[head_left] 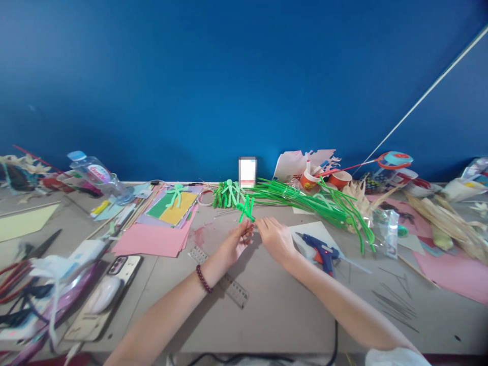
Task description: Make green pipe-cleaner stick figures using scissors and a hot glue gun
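Pinched in the fingers of my left hand is a bright green pipe-cleaner figure, its strands sticking upward. My right hand sits close beside it with fingers bent together at the figure's lower right; what they grip, if anything, is hidden. Just behind stand finished-looking pipe-cleaner figures in light and dark green. A bundle of long green pipe cleaners lies behind my right hand. Under my left forearm is a clear ruler.
A blue glue gun rests on white paper at the right. Coloured paper sheets lie at the left, with another light green figure on them. A phone, scissors and a tilted plastic bottle are further left.
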